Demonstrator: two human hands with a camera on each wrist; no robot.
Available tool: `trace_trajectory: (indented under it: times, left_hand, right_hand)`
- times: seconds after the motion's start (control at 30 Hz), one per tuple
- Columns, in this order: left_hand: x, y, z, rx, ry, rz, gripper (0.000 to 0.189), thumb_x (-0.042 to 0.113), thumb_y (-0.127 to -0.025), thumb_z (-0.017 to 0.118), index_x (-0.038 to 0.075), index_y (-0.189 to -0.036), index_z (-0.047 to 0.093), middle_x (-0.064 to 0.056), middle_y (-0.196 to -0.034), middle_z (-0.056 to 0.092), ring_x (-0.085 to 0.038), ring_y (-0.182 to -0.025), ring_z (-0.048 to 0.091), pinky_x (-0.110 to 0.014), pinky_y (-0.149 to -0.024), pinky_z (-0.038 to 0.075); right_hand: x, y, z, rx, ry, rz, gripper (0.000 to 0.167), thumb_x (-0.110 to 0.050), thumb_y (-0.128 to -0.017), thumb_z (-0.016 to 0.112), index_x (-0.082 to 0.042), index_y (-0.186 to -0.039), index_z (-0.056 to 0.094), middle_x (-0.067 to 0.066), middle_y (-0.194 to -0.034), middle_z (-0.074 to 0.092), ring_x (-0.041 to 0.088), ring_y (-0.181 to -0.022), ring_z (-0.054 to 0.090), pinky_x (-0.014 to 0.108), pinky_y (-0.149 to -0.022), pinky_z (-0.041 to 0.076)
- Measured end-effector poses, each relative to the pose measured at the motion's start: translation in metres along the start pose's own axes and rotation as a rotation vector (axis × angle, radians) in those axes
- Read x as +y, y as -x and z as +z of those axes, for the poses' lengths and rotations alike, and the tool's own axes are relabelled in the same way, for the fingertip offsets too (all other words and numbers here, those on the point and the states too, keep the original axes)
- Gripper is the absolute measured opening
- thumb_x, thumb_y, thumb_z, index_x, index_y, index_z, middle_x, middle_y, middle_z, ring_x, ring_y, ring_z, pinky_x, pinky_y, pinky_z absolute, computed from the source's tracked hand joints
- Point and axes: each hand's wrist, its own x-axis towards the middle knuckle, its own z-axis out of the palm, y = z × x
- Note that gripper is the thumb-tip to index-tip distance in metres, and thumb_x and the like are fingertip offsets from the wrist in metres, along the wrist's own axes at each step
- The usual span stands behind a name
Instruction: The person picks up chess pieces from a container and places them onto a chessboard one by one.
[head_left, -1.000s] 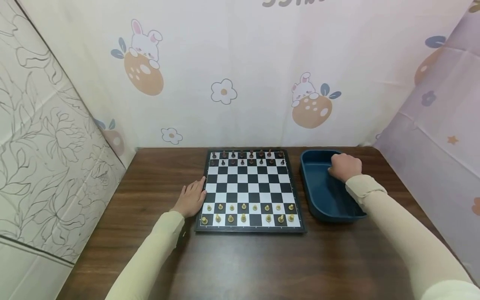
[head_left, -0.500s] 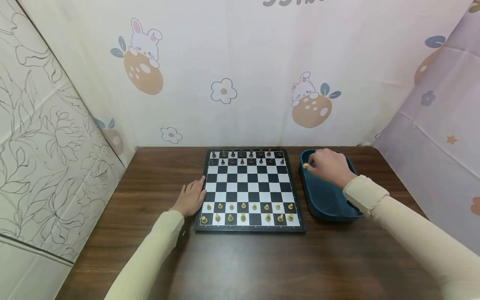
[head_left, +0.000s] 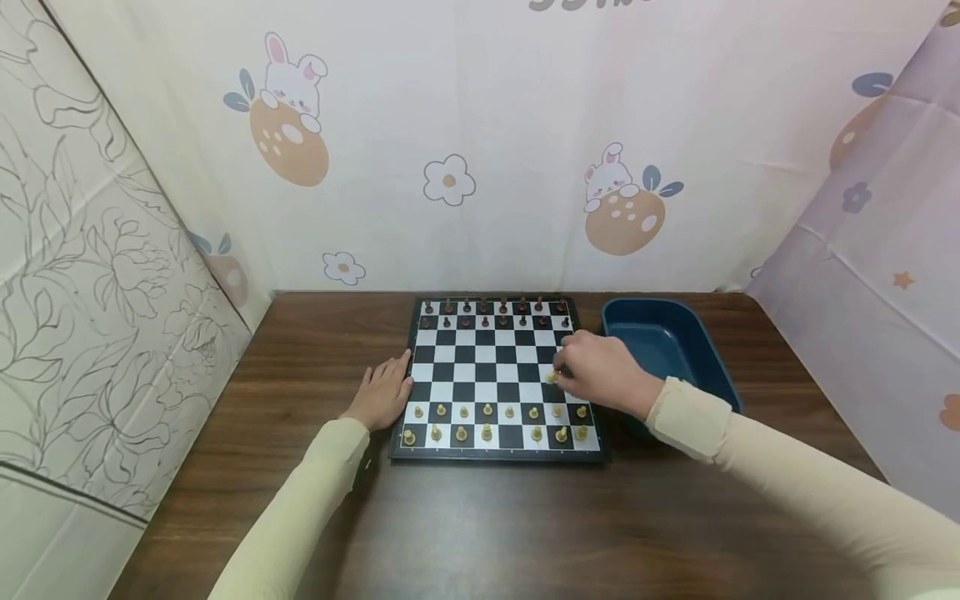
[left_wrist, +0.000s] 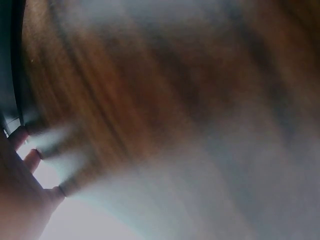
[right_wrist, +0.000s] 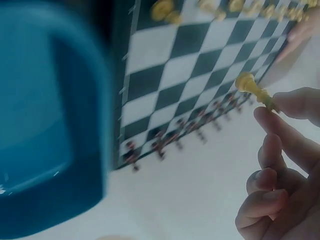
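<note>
My right hand is over the right side of the chessboard, pinching a gold chess piece between thumb and index finger. In the right wrist view its round base points away from the fingertips, and the other fingers are curled below. My left hand rests at the board's left edge with fingers extended, fingertips right at the frame. Two rows of gold pieces stand on the near side, with one bare dark square in the front row. Dark red pieces fill two rows at the far side.
A deep blue tray stands right of the board, partly covered by my right forearm. The brown wooden table carries both. A patterned cloth wall rises behind the table, with more covering on both sides.
My right hand has come up out of the blue tray with a gold chess piece and moved left over the board. The left hand stays where it was.
</note>
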Motion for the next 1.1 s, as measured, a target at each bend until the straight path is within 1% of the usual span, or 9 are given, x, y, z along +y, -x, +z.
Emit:
trace_trajectory:
  times: [0.1,0.2,0.33,0.47,0.57,0.77,0.93,1.1]
  left_hand:
    - [0.000,0.000,-0.001,0.001,0.002,0.002,0.058,0.032,-0.103,0.032,0.008,-0.153,0.016,-0.015,-0.153,0.028,-0.035,-0.141,0.022,-0.057,-0.112,0.008]
    - [0.000,-0.001,0.000,0.004,-0.003,0.008,0.058,0.032,-0.103,0.031,0.009,-0.153,0.016,-0.015,-0.153,0.028,-0.034,-0.140,0.022,-0.057,-0.112,0.008]
    - [0.001,-0.001,0.002,0.003,-0.007,0.004,0.058,0.033,-0.103,0.030,0.009,-0.154,0.015,-0.014,-0.154,0.027,-0.034,-0.141,0.022,-0.057,-0.112,0.008]
    - [0.003,-0.002,0.001,-0.002,0.000,0.001,0.058,0.033,-0.103,0.031,0.009,-0.153,0.015,-0.014,-0.154,0.027,-0.034,-0.141,0.021,-0.057,-0.112,0.007]
    - [0.004,-0.002,0.001,-0.008,-0.001,0.004,0.058,0.032,-0.103,0.031,0.009,-0.154,0.015,-0.014,-0.154,0.026,-0.034,-0.141,0.021,-0.057,-0.112,0.007]
    - [0.006,-0.002,0.000,-0.011,-0.006,0.020,0.058,0.032,-0.103,0.030,0.008,-0.154,0.014,-0.014,-0.154,0.025,-0.034,-0.141,0.020,-0.056,-0.113,0.007]
    - [0.006,-0.002,0.000,-0.011,0.001,0.025,0.058,0.032,-0.103,0.029,0.008,-0.154,0.015,-0.014,-0.154,0.025,-0.034,-0.141,0.020,-0.056,-0.113,0.007]
    - [0.005,-0.002,0.002,-0.007,0.006,0.024,0.057,0.032,-0.103,0.029,0.008,-0.153,0.015,-0.014,-0.154,0.026,-0.034,-0.141,0.020,-0.056,-0.113,0.007]
  right_hand:
    - [-0.014,0.000,0.007,0.018,0.005,-0.079,0.013,-0.026,-0.081,0.074,-0.016,-0.087,0.078,-0.003,-0.077,0.062,0.011,-0.067,0.050,0.021,-0.048,0.044]
    - [-0.027,-0.001,0.014,0.013,0.006,-0.132,0.011,-0.027,-0.081,0.074,-0.017,-0.085,0.078,-0.006,-0.076,0.062,0.010,-0.069,0.051,0.021,-0.049,0.045]
    - [-0.041,-0.003,0.022,-0.016,-0.010,-0.170,0.011,-0.027,-0.082,0.073,-0.017,-0.083,0.078,-0.007,-0.073,0.061,0.009,-0.069,0.051,0.022,-0.053,0.047]
    - [-0.049,-0.003,0.028,-0.018,-0.039,-0.198,0.009,-0.022,-0.081,0.072,-0.016,-0.083,0.078,-0.008,-0.070,0.061,0.008,-0.064,0.047,0.020,-0.052,0.045]
    - [-0.054,-0.002,0.030,-0.031,-0.054,-0.214,0.009,-0.020,-0.081,0.071,-0.016,-0.084,0.078,-0.008,-0.072,0.061,0.008,-0.065,0.047,0.021,-0.050,0.044]
    - [-0.059,0.000,0.033,-0.077,-0.074,-0.224,0.010,-0.022,-0.082,0.071,-0.015,-0.085,0.078,-0.006,-0.072,0.061,0.010,-0.066,0.048,0.022,-0.053,0.045]
    - [-0.061,0.001,0.035,-0.070,-0.081,-0.231,0.011,-0.022,-0.083,0.072,-0.014,-0.086,0.078,-0.006,-0.071,0.062,0.010,-0.066,0.048,0.022,-0.053,0.046]
    - [-0.058,0.001,0.033,-0.059,-0.067,-0.210,0.011,-0.021,-0.081,0.072,-0.016,-0.088,0.078,-0.006,-0.077,0.064,0.009,-0.069,0.050,0.023,-0.055,0.048]
